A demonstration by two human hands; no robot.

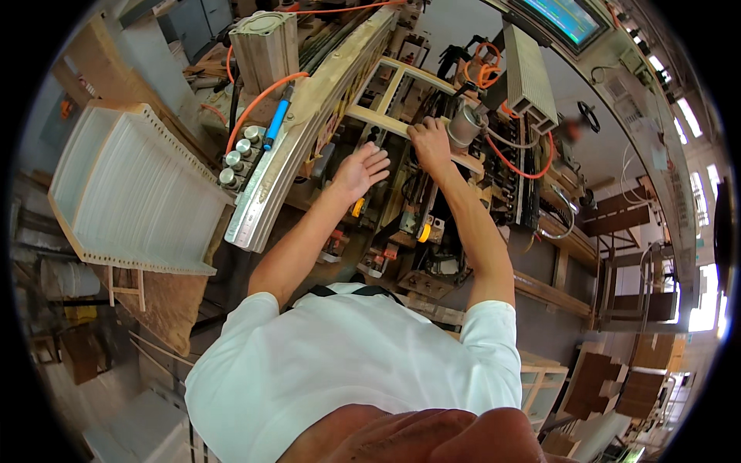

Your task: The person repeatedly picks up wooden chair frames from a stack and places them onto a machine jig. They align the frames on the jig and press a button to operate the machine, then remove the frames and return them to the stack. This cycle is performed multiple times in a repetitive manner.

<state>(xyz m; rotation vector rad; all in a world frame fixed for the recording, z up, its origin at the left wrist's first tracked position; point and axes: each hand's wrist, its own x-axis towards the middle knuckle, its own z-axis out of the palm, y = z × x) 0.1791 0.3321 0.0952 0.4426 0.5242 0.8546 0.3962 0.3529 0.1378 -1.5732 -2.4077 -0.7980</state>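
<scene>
A pale wooden frame [376,117] with crossbars lies in a machine ahead of me. At its near right corner, my right hand [431,144] has its fingers curled over the wood beside a silver cylinder [464,126]. My left hand [363,171] is held over the machine's rails, just short of the frame's near bar. Its fingers are extended and slightly apart, and nothing is in it. The right fingertips are partly hidden by the back of that hand.
To the left, a metal beam [258,204] carries several silver knobs [234,159] and a blue marker-like tube [278,123]. Stacked white-panelled frames [143,193] stand beyond it. Orange air hoses [532,171] loop around the machine. A screen [559,19] hangs at upper right.
</scene>
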